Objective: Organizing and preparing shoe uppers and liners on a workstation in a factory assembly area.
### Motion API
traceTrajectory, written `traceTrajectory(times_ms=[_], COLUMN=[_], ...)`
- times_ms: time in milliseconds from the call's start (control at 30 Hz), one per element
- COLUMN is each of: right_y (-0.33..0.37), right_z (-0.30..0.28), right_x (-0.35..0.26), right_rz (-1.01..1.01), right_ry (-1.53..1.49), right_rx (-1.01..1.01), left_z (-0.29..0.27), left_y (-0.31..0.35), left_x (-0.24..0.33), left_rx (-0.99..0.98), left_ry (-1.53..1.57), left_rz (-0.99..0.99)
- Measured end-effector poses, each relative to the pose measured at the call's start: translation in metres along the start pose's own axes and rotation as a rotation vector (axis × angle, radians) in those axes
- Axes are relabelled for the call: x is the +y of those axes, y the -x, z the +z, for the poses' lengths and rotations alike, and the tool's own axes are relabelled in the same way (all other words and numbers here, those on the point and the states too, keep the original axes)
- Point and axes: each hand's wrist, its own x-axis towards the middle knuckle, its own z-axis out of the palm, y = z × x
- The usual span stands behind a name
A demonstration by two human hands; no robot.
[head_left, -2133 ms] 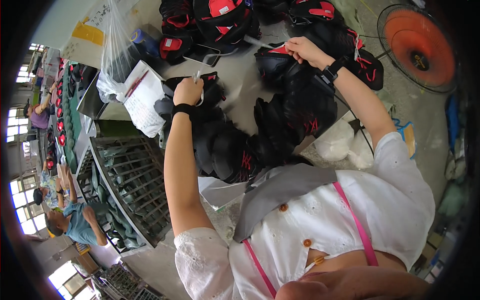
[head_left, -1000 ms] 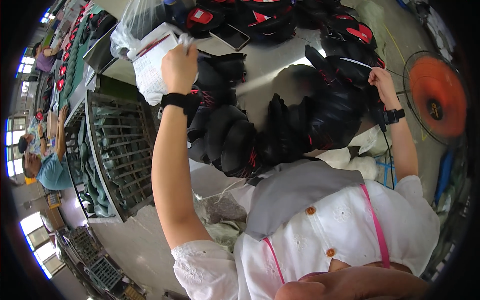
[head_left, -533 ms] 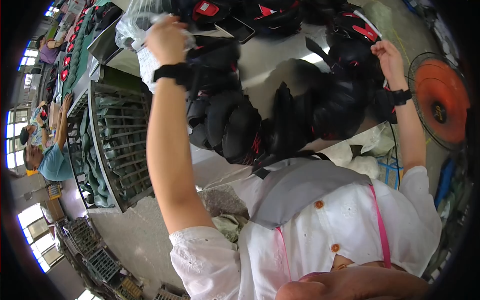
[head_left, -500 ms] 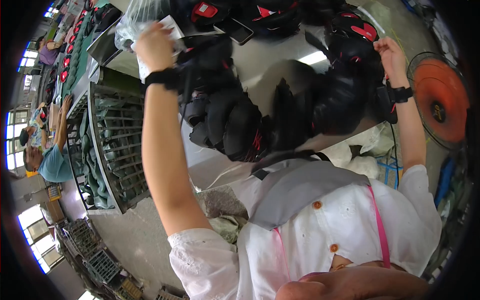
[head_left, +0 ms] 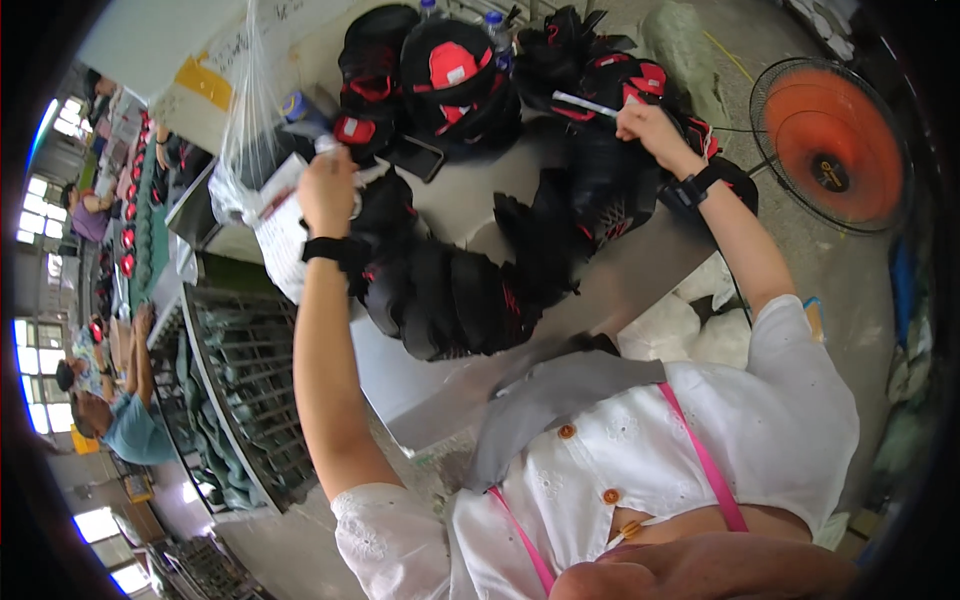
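Observation:
My right hand (head_left: 650,137) is closed on a slim white stick (head_left: 588,103), which points left over black-and-red shoe uppers. My left hand (head_left: 328,195) is closed beside a white ribbed cloth or sheet (head_left: 280,240) and a clear plastic bag (head_left: 240,185). A small pale bit shows at its fingertips, too small to name. Between my arms lies a row of black shoe uppers (head_left: 430,300) with red stitching. More black uppers with red linings (head_left: 460,75) sit at the far side of the table, near a dark phone (head_left: 412,158).
An orange fan (head_left: 835,165) stands at the right. At the left is a metal rack (head_left: 245,385) holding green shoe lasts. Co-workers sit beyond it along a green conveyor line (head_left: 145,230). White bags (head_left: 665,335) lie below the grey table (head_left: 400,385).
The view has shifted, showing more of the table's far side. My right hand has moved left and inward, and the white stick now shows in it. My left hand stays by the white cloth.

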Motion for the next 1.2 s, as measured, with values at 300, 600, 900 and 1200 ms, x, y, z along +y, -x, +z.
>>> traceTrajectory(times_ms=[300,600,900,1200], right_y=[0.039,0.053,0.096,0.106], right_z=[0.031,-0.005,0.073,0.243], right_x=[-0.066,-0.161,-0.095,0.007], right_rz=[-0.145,-0.537,0.082,-0.333], right_ry=[-0.340,-0.176,-0.071,0.401], right_rx=[-0.007,0.032,-0.317,-0.187], left_z=[0.111,0.120,0.020,-0.005], left_y=[-0.024,-0.011,0.031,0.228], left_x=[0.260,0.290,0.203,0.199], left_rx=[-0.231,-0.643,-0.535,-0.529], left_ry=[0.691,0.580,0.380,-0.100], left_rz=[0.350,0.180,0.177,0.210])
